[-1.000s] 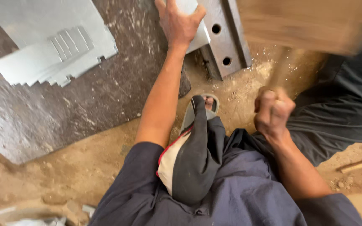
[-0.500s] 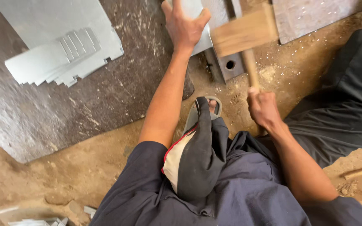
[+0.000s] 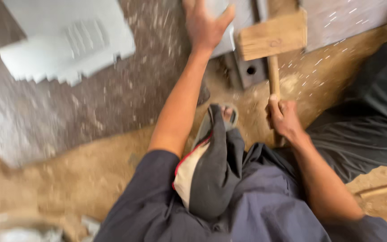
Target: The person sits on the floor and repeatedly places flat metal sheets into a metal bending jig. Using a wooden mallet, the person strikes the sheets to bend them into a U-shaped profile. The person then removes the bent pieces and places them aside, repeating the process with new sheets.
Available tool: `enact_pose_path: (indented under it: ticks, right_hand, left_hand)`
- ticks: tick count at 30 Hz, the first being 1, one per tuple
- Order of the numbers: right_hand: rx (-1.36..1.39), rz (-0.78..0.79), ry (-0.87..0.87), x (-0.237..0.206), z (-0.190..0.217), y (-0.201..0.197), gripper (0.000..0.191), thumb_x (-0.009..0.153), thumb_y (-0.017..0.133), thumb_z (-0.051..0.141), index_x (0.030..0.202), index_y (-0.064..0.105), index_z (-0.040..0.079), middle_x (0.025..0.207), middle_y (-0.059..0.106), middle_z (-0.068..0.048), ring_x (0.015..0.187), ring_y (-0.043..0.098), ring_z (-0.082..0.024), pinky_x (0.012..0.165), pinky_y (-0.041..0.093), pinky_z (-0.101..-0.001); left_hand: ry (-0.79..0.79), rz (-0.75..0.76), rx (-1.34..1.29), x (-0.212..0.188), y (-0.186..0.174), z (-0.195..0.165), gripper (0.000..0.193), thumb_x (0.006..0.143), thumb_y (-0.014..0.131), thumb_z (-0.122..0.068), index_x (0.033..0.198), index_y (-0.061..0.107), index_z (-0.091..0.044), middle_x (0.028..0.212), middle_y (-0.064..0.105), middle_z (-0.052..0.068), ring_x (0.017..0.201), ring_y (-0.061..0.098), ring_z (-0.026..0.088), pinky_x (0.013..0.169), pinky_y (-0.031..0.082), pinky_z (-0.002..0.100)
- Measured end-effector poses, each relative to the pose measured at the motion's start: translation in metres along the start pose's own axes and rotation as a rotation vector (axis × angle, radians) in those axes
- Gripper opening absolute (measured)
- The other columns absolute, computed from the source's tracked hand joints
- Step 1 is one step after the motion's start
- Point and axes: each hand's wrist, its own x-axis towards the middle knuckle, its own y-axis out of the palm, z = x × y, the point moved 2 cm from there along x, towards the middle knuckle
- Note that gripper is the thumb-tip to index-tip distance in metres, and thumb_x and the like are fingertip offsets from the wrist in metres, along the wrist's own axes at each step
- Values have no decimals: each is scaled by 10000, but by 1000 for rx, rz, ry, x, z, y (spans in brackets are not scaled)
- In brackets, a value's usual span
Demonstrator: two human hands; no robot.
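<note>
My right hand (image 3: pixel 283 117) grips the handle of a wooden mallet (image 3: pixel 272 36); its block head is down over a grey metal bar with a hole (image 3: pixel 247 71). My left hand (image 3: pixel 204 24) lies flat on a thin metal sheet (image 3: pixel 222 40) at the top, pressing it against the bar. I sit on the ground with a sandalled foot (image 3: pixel 225 114) just below the bar. The frame is blurred by motion.
A stack of cut grey metal sheets (image 3: pixel 68 45) lies on a dark speckled slab (image 3: pixel 90 103) at the left. Another slab (image 3: pixel 350 18) is at the top right. A person's dark-clothed leg (image 3: pixel 368 121) lies at the right. Sandy ground surrounds me.
The mallet swung down from a raised blur at the upper right onto the metal bar. My left hand stayed pressed on the sheet. The view shifted slightly.
</note>
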Motion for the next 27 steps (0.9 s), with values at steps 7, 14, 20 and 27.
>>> enact_pose_path:
  ticks: [7, 14, 20, 27]
  right_hand:
    - [222, -5, 147, 56, 37, 12, 514, 1019, 634, 430, 656, 508, 87, 541, 458, 5, 428, 448, -117, 388, 337, -319]
    - [111, -9, -74, 86, 64, 43, 393, 848, 834, 312, 628, 624, 63, 548, 584, -5, 427, 500, -91, 390, 388, -295]
    - [156, -4, -6, 84, 57, 37, 456, 915, 779, 337, 656, 563, 31, 536, 512, -10, 420, 467, -109, 373, 357, -307]
    - [256, -24, -75, 120, 99, -2, 531, 1073, 443, 476, 724, 508, 81, 543, 456, 4, 433, 444, -125, 381, 370, -311]
  left_hand:
    - [-66, 165, -76, -40, -17, -29, 954, 792, 858, -393, 1587, 359, -222, 1523, 541, 72, 1250, 528, 323, 1118, 508, 442]
    - [-216, 188, -123, -29, -21, -26, 1156, 679, 944, -473, 1593, 277, -238, 1405, 521, 186, 1224, 559, 360, 1036, 491, 520]
    - [-485, 307, -53, 26, -13, -20, 1205, 607, 879, -393, 1586, 178, -355, 1229, 519, 207, 1015, 656, 393, 836, 603, 503]
    - [-471, 274, 38, 18, -13, -31, 1156, 669, 814, -301, 1601, 137, -406, 1225, 492, 227, 825, 695, 422, 762, 614, 514]
